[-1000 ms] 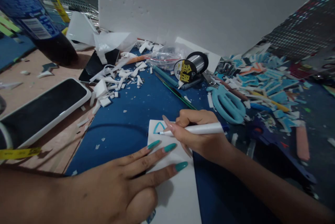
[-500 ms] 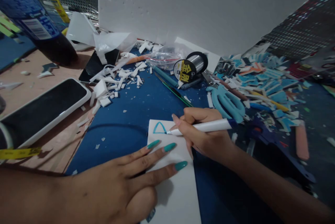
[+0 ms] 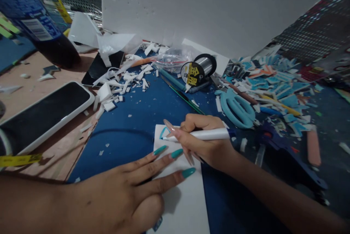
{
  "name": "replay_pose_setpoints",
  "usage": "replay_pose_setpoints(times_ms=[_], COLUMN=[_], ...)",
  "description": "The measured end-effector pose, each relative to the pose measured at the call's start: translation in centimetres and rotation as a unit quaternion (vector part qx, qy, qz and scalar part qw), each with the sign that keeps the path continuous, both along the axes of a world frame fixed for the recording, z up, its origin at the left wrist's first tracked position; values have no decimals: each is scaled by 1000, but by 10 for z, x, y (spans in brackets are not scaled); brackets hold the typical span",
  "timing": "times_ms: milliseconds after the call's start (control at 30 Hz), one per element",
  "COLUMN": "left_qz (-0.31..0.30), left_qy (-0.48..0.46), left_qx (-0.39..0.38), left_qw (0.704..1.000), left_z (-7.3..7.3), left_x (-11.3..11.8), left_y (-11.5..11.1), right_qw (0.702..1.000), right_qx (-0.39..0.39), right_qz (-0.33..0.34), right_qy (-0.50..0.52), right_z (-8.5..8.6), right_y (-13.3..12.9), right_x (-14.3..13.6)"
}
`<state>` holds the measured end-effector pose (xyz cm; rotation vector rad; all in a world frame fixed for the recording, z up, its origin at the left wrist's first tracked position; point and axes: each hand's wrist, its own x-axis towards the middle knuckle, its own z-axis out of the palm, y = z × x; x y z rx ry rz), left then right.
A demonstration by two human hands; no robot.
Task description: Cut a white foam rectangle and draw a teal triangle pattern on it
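Note:
My left hand [image 3: 136, 186] lies with fingers spread across a white strip of board or paper [image 3: 188, 205], its teal nails pointing right. Pinched in my right hand [image 3: 207, 139] is a white marker pen [image 3: 212, 134] with a dark blue end. The pen's tip meets the strip near its top left corner, at a blue drawn outline [image 3: 164, 131]. Most of that outline is hidden behind my right thumb and fingers.
Light blue scissors [image 3: 237, 108] and a wire spool [image 3: 198, 70] lie beyond my right hand. A dark glue gun [image 3: 290, 161] sits at right, near heaped foam scraps [image 3: 281, 81]. At left are a phone-like device [image 3: 49, 113] and a cola bottle [image 3: 41, 26].
My right hand and the marker have slid left, the tip moving from the triangle's lower right corner to its lower left. My left hand stays in place.

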<state>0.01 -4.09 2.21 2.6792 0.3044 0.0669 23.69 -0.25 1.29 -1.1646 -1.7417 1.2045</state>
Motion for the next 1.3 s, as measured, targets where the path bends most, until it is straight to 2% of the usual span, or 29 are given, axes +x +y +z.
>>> replay_pose_setpoints(times_ms=[267,600,867,1000,1300], left_qz=[-8,-14,-29,-16,-18], left_qy=[-5,-9,17,-10,-2], left_qx=[-13,-7,16,16,22], left_qw=[1000,1000,999,1000,1000], left_z=[1,-3,1,-1,-1], left_x=[-1,2,1,-2,0], left_y=[2,4,4,0,4], right_qw=[1000,996,995,993,989], right_qx=[12,62,67,97,116], right_qz=[28,19,15,3,-17], right_qy=[-4,-67,-70,-70,-90], right_z=[2,6,11,14,10], right_y=[2,4,4,4,4], right_x=[-1,-1,0,1,6])
